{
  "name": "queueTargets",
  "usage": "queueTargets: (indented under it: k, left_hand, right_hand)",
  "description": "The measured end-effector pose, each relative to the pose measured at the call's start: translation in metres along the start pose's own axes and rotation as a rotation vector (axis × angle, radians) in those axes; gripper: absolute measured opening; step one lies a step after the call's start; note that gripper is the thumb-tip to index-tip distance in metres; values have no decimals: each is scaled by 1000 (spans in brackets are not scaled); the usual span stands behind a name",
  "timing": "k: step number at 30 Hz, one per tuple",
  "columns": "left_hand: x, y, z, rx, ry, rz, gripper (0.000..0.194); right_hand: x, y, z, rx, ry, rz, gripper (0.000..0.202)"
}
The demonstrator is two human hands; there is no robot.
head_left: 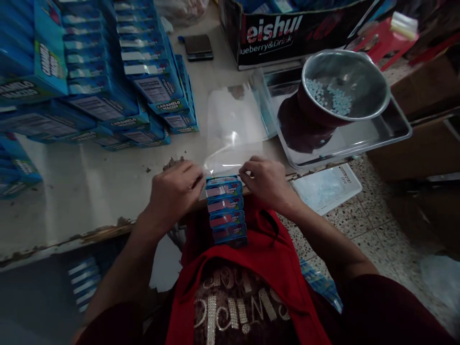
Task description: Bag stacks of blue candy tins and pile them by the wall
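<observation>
Several blue boxes (227,211) sit in a row between left hand (174,191) and right hand (268,181), just off the front edge of the table (108,191), over the lap. Clear film (233,129) lies on the tabletop, near end at the boxes. Right thumb and fingertips together, pinching film edge; left fingers curled beside it, blurred, can't tell if clamped. Strip of tabletop with dark crumbs (174,163) separates left hand from box stacks (154,88). Right side tighter: tray (373,132) near right hand, overhanging the edge, pot (366,86) in it. Table edge chipped, surface pale, worn. Carton (305,36) at back; white basket (350,179) below, speckled tile floor (381,220).
</observation>
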State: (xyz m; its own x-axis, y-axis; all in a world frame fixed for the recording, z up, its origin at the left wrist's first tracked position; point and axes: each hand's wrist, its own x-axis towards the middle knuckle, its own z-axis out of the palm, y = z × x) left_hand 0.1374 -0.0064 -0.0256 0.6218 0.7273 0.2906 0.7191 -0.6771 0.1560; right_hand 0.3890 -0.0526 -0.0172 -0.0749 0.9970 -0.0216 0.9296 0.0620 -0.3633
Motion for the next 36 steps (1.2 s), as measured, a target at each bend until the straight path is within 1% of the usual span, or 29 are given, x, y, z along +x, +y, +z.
queueTargets:
  k: [2,4,6,8,9,11,13,16,18,21,23,26,27,28,29,31,32,33,34,36]
  left_hand:
    - [-7,10,-12,19,59,14,20]
    - [-16,23,-15,27,135,-30,18]
    - [-24,37,-9,18,227,-154,17]
    - [-30,51,1,23,336,-265,17]
    - [-33,56,7,24,391,-285,17]
    - [-39,62,20,-11,498,-258,15]
    - [-45,63,31,-75,586,-205,11]
    - [-52,57,48,-107,691,-176,18]
    - [-55,52,58,-85,741,-182,18]
    - [-61,45,69,-65,785,-200,14]
    - [-70,41,74,-67,795,-178,17]
    - [-89,35,81,-82,760,-84,25]
    - [-94,33,84,-91,729,-89,24]
    - [-97,32,87,-99,680,-135,20]
    - [-98,30,90,-107,623,-219,16]
    - [-94,28,97,-124,513,-421,17]
    - [-90,27,100,-134,468,-489,18]
    - [-85,26,102,-142,438,-518,18]
    - [-82,26,104,-142,411,-516,18]
    - [-78,26,104,-109,352,-472,16]
  right_hand:
    - [-15,-6,-3,87,144,-25,17]
    - [-29,-12,1,159,253,-24,16]
    - [-39,-17,10,232,347,11,13]
    - [-46,-21,20,286,449,41,12]
    - [-48,-23,25,295,507,39,13]
    - [-52,-24,34,272,615,-15,19]
    - [-54,-22,42,222,708,-113,22]
    - [-57,-15,54,141,829,-210,15]
    - [-56,-11,61,100,845,-235,12]
    - [-55,-8,68,86,800,-237,14]
    - [-55,-7,70,93,799,-258,14]
    - [-57,0,74,86,798,-382,14]
    - [-59,4,77,83,772,-422,15]
    - [-61,8,80,82,732,-447,16]
    - [-63,13,83,86,680,-451,17]
    - [-65,22,90,116,570,-401,20]
    - [-66,26,94,138,525,-361,20]
    - [-66,28,96,160,496,-327,20]
    - [-65,29,98,179,489,-310,19]
    - [-63,29,98,198,522,-343,19]
